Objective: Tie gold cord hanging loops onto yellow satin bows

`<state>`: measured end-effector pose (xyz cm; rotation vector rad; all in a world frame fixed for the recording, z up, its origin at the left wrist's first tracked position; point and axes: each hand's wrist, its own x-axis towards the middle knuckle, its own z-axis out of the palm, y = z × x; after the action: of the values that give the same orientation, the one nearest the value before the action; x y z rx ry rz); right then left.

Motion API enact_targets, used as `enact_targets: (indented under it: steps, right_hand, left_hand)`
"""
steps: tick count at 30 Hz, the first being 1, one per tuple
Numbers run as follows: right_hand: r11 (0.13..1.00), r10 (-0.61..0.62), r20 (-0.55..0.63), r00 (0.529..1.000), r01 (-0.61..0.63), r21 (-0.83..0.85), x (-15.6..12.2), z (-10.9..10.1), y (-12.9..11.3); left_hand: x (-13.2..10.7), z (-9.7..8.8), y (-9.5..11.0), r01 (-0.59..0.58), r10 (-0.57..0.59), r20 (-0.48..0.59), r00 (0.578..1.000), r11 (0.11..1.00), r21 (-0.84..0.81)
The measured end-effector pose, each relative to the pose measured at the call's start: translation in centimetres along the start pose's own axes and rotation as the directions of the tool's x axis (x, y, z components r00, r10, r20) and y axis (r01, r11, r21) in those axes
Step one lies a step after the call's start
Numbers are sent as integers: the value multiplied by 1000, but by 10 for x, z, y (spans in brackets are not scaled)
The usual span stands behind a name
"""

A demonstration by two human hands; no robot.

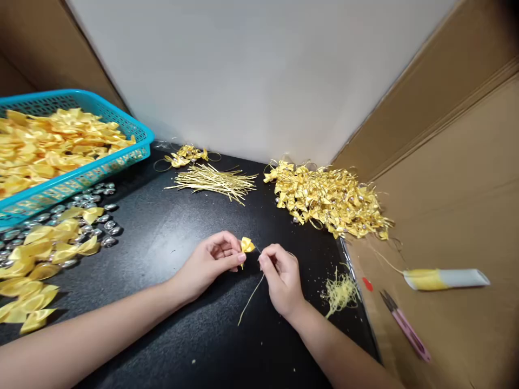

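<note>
Over the black tabletop, my left hand (pixel 217 257) pinches a small yellow ribbon bow (pixel 247 245) between thumb and fingers. Just to the right, my right hand (pixel 281 275) is closed on a thin dark needle (pixel 258 249) whose far end reaches the edge of the bow. Yellow thread (pixel 251 298) trails down from beneath the right hand's fingers toward the table. How far the needle goes into the bow is hidden.
A blue basket (pixel 140 143) of yellow ribbon pieces stands left, with loose ribbons (pixel 65 231) and silver bells (pixel 109 241) before it. Gold ties (pixel 214 182) and finished-looking bows (pixel 328 197) lie behind. Thread scraps (pixel 341 293), pink-handled snips (pixel 405 327) and a thread spool (pixel 425 279) are right.
</note>
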<state>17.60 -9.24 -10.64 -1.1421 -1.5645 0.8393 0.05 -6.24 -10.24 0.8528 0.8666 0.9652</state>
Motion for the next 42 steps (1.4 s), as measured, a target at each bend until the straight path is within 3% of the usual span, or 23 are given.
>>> enact_targets:
  steps: [6,13,42]
  right_hand:
    - [992,-101,110,989,109,-63,-1,1,-5]
    - [983,-139,143,980,154,-98,-1,2,-6]
    - [985,-139,151,979,152,-81,0,1,-8]
  left_hand:
    - [-4,-4,4,117,-116,10,993,985,-123]
    - [-8,-3,7,276,-264,82,961,933,-231]
    - [-13,-4,7,337,-280,220,934,895,-292]
